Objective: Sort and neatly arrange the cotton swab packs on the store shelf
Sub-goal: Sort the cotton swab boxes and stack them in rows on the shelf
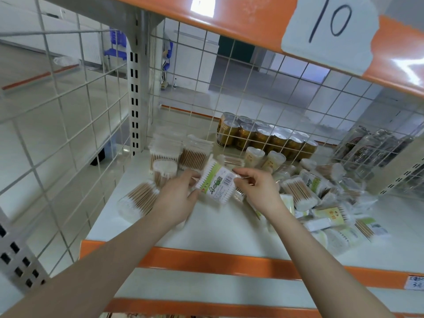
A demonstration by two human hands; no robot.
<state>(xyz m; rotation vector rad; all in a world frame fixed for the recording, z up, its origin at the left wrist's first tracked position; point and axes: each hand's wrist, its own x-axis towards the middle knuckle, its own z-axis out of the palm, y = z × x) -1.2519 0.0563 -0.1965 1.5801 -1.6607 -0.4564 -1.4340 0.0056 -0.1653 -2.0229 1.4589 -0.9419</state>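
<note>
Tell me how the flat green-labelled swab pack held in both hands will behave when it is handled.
The green-labelled pack probably feels light: the left hand and right hand hold it by its edges alone. Its glossy wrap looks slippery, so it may slide out of a loose pinch. Flat and rectangular, it is unlikely to roll, unlike the round tubs nearby.

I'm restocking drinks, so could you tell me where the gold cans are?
The gold cans sit behind the wire mesh, at the back, right of centre.

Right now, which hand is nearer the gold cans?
Right. The right hand is just in front of the gold cans; the left hand is farther left, at the held pack's other end.
</note>
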